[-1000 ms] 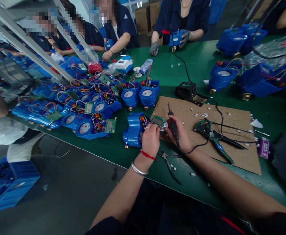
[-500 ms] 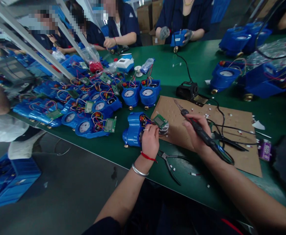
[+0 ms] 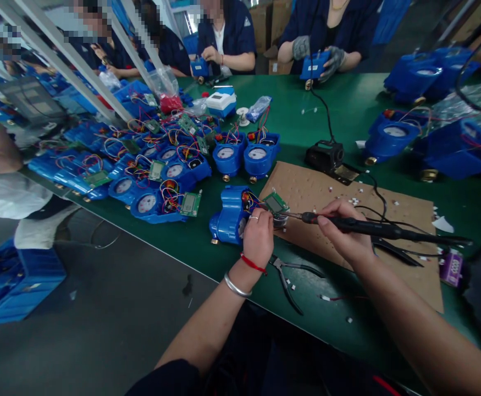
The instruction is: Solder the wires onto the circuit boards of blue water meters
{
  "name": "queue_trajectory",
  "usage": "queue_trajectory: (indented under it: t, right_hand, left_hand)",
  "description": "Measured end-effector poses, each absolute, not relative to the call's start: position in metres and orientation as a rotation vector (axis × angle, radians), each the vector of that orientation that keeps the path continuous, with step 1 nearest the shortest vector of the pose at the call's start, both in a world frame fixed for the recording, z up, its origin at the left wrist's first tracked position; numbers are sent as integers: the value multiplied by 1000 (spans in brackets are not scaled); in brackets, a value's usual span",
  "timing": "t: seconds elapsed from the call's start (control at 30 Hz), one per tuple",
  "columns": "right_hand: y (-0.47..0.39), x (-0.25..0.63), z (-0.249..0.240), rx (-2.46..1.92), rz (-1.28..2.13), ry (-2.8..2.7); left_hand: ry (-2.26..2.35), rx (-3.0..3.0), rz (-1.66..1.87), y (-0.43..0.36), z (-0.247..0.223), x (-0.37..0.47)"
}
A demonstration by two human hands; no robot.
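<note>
My right hand (image 3: 345, 231) grips a black soldering iron (image 3: 372, 226), its metal tip pointing left to the wires beside my left hand. My left hand (image 3: 258, 235) is pinched at those wires; what its fingertips hold is too small to make out. Just left of it a blue meter housing (image 3: 230, 214) lies on the green table. Colored wires run from the housing to a green circuit board (image 3: 276, 202) with a display. Under the board sits a round spool (image 3: 280, 220), partly hidden.
Pliers (image 3: 286, 278) lie in front of my hands. Cardboard (image 3: 306, 190) with white bits is under my right hand. A black iron stand (image 3: 326, 157) is behind it. Blue meters (image 3: 146, 203) crowd the left. People work across the table (image 3: 281, 115).
The soldering iron has swung down and left, from pointing up and away to lying nearly level with its tip by my left hand. The whole view has shifted slightly.
</note>
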State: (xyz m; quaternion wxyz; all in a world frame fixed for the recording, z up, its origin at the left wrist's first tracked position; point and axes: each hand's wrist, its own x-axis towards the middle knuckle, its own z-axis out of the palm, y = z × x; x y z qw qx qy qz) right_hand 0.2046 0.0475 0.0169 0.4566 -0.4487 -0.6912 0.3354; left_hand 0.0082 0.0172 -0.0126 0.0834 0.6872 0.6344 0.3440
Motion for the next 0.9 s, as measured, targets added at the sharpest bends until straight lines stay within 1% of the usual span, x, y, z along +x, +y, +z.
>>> queue_trajectory:
  t: [0.4, 0.7, 0.9]
  right_hand:
    - [51, 202, 15, -1112, 820, -1796]
    - [50, 202, 14, -1137, 843, -1774]
    - [47, 204, 9, -1119, 915, -1665]
  left_hand:
    - [1879, 2074, 1010, 17, -14, 7]
    - [1917, 2108, 943, 16, -14, 7]
    - [1958, 2107, 896, 13, -11, 10]
